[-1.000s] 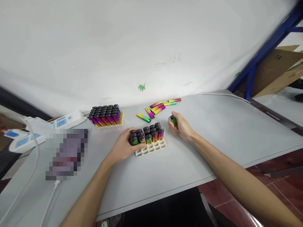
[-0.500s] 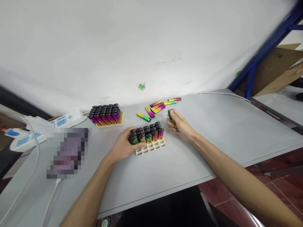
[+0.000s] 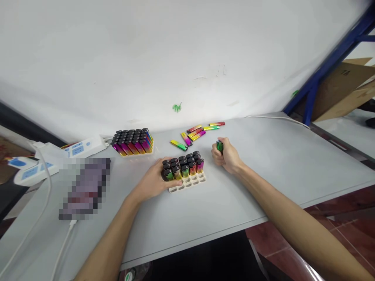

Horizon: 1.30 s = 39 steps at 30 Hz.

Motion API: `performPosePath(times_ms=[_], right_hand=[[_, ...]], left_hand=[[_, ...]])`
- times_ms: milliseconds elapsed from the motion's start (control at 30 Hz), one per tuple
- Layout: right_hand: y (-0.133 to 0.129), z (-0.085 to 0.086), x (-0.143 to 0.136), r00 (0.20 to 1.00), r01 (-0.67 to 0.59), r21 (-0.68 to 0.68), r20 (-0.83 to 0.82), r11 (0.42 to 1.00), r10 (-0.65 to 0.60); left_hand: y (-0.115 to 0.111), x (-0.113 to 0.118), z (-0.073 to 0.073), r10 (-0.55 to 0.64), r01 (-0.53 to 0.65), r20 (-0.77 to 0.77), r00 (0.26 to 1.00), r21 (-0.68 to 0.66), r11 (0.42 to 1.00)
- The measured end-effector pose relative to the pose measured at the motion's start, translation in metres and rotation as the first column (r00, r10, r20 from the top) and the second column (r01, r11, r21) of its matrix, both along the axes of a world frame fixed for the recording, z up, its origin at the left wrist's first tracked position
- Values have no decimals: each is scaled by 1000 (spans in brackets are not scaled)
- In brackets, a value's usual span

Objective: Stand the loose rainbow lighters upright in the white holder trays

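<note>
My left hand (image 3: 152,177) is wrapped round the left end of a cream slotted tray (image 3: 187,185), its thumb along the front and its fingers behind. Several cigarette lighters (image 3: 185,171) with black tops and shiny coloured bodies stand upright in the tray's back rows. Along the front, the slots hold nothing. To the right of the tray, my right hand (image 3: 227,155) is closed in a fist round a green lighter (image 3: 219,146). Its top end pokes out above the fingers, near the thumb; the rest is hidden.
Loose lighters (image 3: 197,135) lie scattered near the wall. A full block of upright lighters (image 3: 133,143) stands at the back left. Power strips (image 3: 77,149), a blurred-out flat object (image 3: 84,189) and a white cable (image 3: 66,242) occupy the left side. Cardboard boxes (image 3: 341,89) are beyond the blue frame.
My right hand has shifted slightly right and turned, so the lighter stands more upright with less of it showing. My left hand keeps its hold on the tray.
</note>
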State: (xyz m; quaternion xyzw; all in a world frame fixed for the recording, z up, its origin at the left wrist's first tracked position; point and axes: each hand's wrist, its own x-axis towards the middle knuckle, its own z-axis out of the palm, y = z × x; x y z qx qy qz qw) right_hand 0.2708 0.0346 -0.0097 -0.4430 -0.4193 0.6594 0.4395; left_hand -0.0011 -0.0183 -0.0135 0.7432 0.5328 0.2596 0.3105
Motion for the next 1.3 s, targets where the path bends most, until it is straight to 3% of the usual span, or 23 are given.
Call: performPosePath(times_ms=[300, 500, 633, 733, 867, 1033, 1133, 1300], right_hand=[[0, -2, 0, 1000, 22, 13, 21, 1000, -22], [2, -6, -1, 999, 29, 17, 43, 999, -30], [2, -8, 0, 993, 56, 155, 96, 986, -72], [-7, 2, 2, 943, 38, 350, 298, 936, -149], [-36, 34, 3, 769, -29, 586, 530, 810, -356], [-78, 71, -23, 805, -177, 616, 540, 768, -248], [-89, 70, -48, 785, -314, 605, 599, 732, -158], [-92, 40, -75, 639, -485, 580, 746, 655, -188]], left_hand=[[-2, 0, 3, 6, -4, 37, 999, -56, 998], [1, -3, 3, -49, 69, 185, 981, -103, 992], [0, -6, 4, -108, 120, 262, 959, -31, 992], [-3, -7, 7, -102, 106, 271, 957, -2, 994], [-4, -8, 10, -89, 85, 224, 970, 26, 996], [-3, -12, 12, -72, 79, 107, 992, -66, 995], [-5, -13, 12, -117, 135, 163, 980, -104, 985], [-10, -10, 13, -143, 151, 154, 978, -44, 988]])
